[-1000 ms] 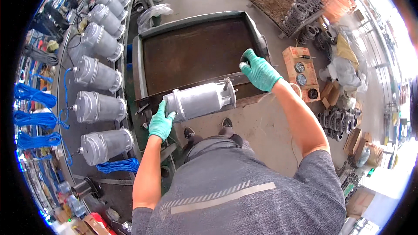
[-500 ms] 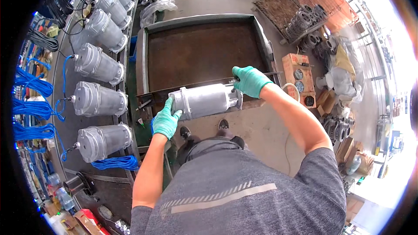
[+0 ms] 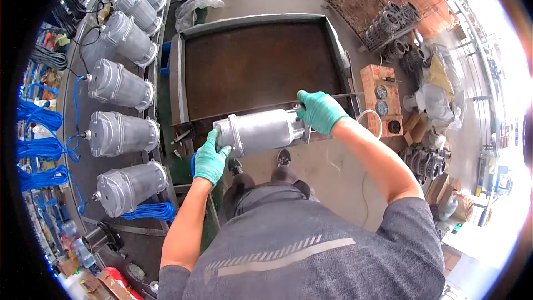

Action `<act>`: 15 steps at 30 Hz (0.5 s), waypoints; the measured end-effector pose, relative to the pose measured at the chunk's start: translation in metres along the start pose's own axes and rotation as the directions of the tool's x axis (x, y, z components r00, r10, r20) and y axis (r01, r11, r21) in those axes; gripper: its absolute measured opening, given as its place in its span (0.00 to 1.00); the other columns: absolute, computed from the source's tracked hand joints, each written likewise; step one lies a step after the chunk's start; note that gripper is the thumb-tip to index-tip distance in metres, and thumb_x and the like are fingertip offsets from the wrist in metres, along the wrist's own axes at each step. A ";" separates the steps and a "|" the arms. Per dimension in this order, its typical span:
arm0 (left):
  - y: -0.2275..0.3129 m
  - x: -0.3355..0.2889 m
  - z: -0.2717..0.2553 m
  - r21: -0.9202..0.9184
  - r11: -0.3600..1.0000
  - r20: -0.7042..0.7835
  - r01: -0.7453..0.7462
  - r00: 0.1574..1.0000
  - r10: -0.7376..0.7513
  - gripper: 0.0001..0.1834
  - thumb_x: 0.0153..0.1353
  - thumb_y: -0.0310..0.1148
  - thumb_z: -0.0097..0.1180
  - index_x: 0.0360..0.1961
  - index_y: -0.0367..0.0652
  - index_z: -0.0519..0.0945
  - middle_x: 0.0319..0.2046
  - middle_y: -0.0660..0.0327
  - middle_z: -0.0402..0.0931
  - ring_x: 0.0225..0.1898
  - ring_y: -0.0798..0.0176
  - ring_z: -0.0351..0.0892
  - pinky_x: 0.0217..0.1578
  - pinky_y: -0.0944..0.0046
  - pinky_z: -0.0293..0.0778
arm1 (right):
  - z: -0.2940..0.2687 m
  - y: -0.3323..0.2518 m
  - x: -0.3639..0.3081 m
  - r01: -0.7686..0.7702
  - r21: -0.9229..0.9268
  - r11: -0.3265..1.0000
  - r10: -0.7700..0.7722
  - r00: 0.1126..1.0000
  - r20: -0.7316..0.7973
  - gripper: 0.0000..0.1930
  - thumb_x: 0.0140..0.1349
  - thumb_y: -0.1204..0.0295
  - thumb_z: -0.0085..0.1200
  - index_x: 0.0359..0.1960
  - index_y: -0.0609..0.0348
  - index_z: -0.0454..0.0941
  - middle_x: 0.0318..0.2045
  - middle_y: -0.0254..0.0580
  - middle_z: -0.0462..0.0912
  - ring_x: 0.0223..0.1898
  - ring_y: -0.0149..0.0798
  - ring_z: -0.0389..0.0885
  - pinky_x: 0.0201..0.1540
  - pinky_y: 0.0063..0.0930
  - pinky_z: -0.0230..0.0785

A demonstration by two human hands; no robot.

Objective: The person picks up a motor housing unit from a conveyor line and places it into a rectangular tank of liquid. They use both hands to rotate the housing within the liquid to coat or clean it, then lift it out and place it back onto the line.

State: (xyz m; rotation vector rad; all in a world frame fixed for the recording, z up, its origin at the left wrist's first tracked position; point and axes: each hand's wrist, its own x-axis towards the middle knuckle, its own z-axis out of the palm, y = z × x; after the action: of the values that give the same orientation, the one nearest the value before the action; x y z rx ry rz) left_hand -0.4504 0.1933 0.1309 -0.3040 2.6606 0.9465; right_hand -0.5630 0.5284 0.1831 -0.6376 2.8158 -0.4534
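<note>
A silver cylindrical metal pump housing (image 3: 260,131) lies on its side over the near edge of a large metal tray (image 3: 250,21). My left hand (image 3: 210,160), in a green glove, grips its left end, thumb on the near side and fingers at the end face. On its right end, by the flange, my gloved right hand (image 3: 322,112) is closed; the fingers hide exactly what part they hold. A thin rod or bar (image 3: 348,95) sticks out to the right behind that hand.
Similar housings (image 3: 123,133) with blue cable coils (image 3: 41,149) line the bench on the left. To the right are an orange box (image 3: 379,86) holding small round containers, a wire cage (image 3: 355,11) and several metal castings (image 3: 425,161). A clear plastic bag (image 3: 197,8) hangs near the tray's far left corner.
The view has shifted slightly, so the bench housings and tray appear a little displaced. Both hands remain on the pump housing, with hardly any movement of it.
</note>
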 end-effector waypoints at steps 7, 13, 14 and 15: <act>-0.016 0.000 0.009 0.002 1.000 -0.014 -0.018 1.000 0.018 0.38 0.61 0.39 0.70 0.72 0.59 0.68 0.49 0.40 0.83 0.49 0.36 0.84 0.51 0.45 0.78 | -0.001 -0.007 -0.004 -0.092 -0.010 0.996 0.093 0.995 0.046 0.11 0.65 0.65 0.57 0.38 0.60 0.76 0.28 0.60 0.84 0.34 0.64 0.84 0.38 0.57 0.76; -0.005 0.001 0.003 0.019 0.999 0.041 0.035 0.999 -0.035 0.41 0.61 0.33 0.71 0.74 0.55 0.66 0.54 0.39 0.81 0.54 0.38 0.83 0.55 0.50 0.78 | 0.005 -0.003 -0.006 -0.102 0.023 0.995 0.102 0.995 0.000 0.12 0.64 0.65 0.60 0.38 0.60 0.74 0.28 0.58 0.84 0.34 0.64 0.84 0.37 0.56 0.76; -0.004 0.000 0.002 0.018 0.999 0.040 0.031 0.999 -0.031 0.41 0.61 0.33 0.71 0.74 0.55 0.66 0.54 0.39 0.81 0.54 0.38 0.83 0.55 0.50 0.78 | 0.000 -0.005 -0.005 -0.126 0.021 0.992 0.125 0.991 0.036 0.12 0.64 0.64 0.59 0.39 0.60 0.74 0.30 0.59 0.84 0.36 0.64 0.84 0.38 0.56 0.76; -0.004 0.000 0.002 0.017 1.000 0.040 0.026 0.999 -0.027 0.41 0.61 0.33 0.70 0.74 0.55 0.65 0.54 0.39 0.81 0.54 0.38 0.83 0.55 0.50 0.78 | -0.002 -0.005 -0.006 -0.117 0.020 0.993 0.116 0.992 0.045 0.12 0.64 0.64 0.59 0.40 0.60 0.74 0.30 0.59 0.85 0.36 0.64 0.84 0.39 0.56 0.76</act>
State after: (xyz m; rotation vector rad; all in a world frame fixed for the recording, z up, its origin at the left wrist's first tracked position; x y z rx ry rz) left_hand -0.4493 0.1915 0.1276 -0.3128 2.6204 0.9128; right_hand -0.5567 0.5273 0.1878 -0.4696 2.7839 -0.4436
